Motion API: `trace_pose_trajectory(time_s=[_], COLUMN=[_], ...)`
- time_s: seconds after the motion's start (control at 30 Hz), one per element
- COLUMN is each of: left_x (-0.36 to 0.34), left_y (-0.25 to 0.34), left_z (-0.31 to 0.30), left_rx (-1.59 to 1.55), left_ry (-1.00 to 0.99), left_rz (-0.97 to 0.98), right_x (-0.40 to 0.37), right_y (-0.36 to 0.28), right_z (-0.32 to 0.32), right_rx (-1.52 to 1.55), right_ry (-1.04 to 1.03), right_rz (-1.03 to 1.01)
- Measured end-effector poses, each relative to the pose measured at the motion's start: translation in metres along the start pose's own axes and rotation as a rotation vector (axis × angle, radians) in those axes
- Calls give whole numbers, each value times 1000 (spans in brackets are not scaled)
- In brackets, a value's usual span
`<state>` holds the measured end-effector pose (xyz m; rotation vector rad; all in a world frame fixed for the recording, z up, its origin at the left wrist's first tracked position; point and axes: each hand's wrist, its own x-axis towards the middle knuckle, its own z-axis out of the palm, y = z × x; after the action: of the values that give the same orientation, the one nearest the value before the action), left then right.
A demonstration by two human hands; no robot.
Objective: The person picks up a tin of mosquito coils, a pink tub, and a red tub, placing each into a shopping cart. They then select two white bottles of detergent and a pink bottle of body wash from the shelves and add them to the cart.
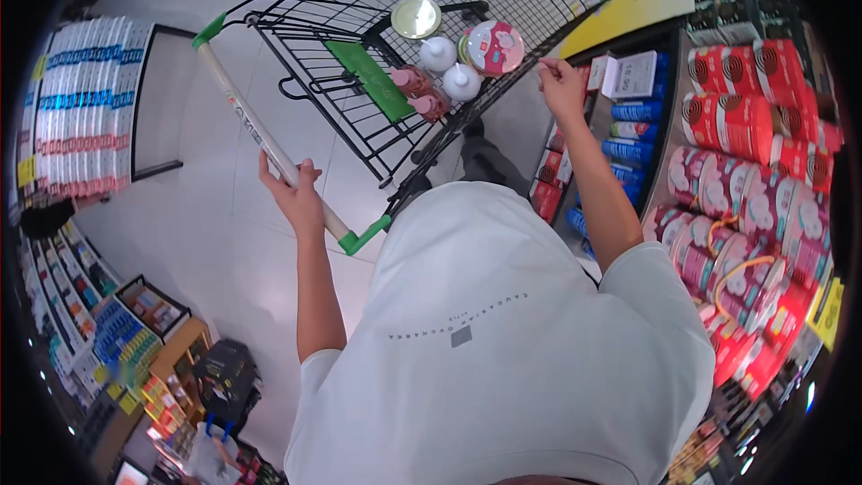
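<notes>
Lightly gripped: shopping cart

The left hand curls loosely around the cart's handle; the right hand, half open and seemingly empty, hangs just beside the cart. White bottles and a pink package sit inside.

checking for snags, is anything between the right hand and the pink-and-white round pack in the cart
Yes: the shopping cart's dark side rail crosses between the right hand and the pink-and-white round pack in this view. Nothing else visible does.

Bottles in cart, shelf at right
</notes>
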<state>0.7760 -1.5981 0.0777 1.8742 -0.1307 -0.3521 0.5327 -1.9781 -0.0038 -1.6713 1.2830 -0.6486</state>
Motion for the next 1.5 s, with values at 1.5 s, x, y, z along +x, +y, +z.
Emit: trace_pose_trajectory(time_s=[1.5], left_x=[-346], left_y=[101], left_z=[171], left_rx=[-239], left_ry=[-1129], left_rz=[863], right_x=[-496], right_y=[89], right_z=[-390], right_rx=[111], right_ry=[1383], right_rz=[-19])
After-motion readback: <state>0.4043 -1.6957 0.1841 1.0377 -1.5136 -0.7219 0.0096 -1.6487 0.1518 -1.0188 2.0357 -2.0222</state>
